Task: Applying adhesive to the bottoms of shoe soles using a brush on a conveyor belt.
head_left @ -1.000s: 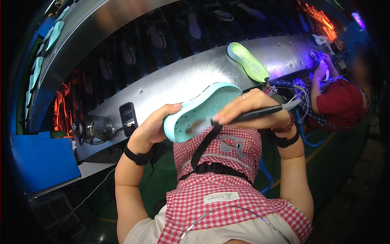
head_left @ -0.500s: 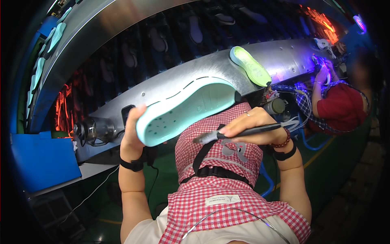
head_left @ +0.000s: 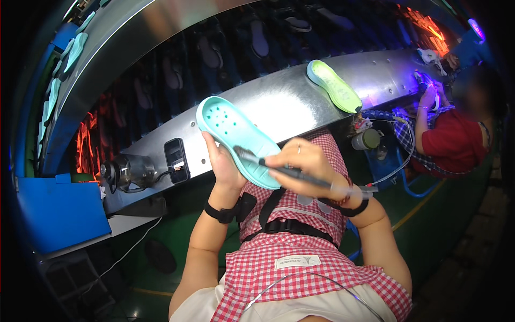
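A mint-green shoe sole (head_left: 236, 126), its dotted inner face turned up, rests in my left hand (head_left: 224, 167), whose fingers reach under its left edge. The sole slants from upper left down toward my apron. My right hand (head_left: 307, 163) is closed round a dark-handled brush (head_left: 300, 176), slightly smeared by motion. Its bristle end lies over the middle of the sole, at or just above the inner surface. On the metal counter (head_left: 375, 80) beyond lies a yellow-green sole (head_left: 337, 88), out of reach of both hands.
A phone (head_left: 176, 161) and a glass pot (head_left: 131, 173) sit at the counter's left end, near a blue box (head_left: 59, 212). Mint soles (head_left: 75, 52) line the far left. At right are a lidded jar (head_left: 367, 139) and a co-worker in red (head_left: 450, 145).
The sole has swung to a steeper slant and its inside now faces up. My left hand has moved right and beneath it. My right hand has brought the brush left onto or over it.
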{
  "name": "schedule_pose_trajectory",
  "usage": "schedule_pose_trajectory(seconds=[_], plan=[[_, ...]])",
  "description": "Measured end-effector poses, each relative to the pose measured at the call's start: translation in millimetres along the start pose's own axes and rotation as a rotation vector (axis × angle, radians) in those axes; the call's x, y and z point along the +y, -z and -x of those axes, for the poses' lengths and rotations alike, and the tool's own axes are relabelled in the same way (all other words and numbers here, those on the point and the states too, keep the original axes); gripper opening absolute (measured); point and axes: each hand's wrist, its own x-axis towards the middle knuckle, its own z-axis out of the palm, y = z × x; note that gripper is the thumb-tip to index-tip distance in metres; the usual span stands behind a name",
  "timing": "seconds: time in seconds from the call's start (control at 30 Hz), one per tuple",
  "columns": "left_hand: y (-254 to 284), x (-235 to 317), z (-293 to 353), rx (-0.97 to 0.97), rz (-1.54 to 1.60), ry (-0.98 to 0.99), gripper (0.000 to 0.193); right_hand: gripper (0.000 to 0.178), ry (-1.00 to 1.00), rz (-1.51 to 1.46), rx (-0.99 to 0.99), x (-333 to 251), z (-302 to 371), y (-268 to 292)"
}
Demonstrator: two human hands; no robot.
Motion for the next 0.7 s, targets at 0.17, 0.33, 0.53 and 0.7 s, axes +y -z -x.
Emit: schedule_pose_trajectory(seconds=[0.17,0.33,0.53,0.7], plan=[[0.8,14.9,1.3,-0.115,0.036,-0.082,0.077,0.022,0.005,-0.186,-0.267,-12.3,-2.0,28.3],[-14.6,2.1,4.8,-0.154,0.127,-0.094,0.08,0.021,-0.316,-0.332,-0.057,-5.2,-19.9,17.8],[-23.2,12.1,10.2,-0.222,0.133,-0.169,0.079,0.019,-0.115,-0.452,-0.176,-21.9,-13.7,28.1],[-28.4,24.4,3.2,-0.292,0.056,-0.28,0.08,0.02,-0.125,-0.358,-0.282,-12.1,-9.3,31.8]])
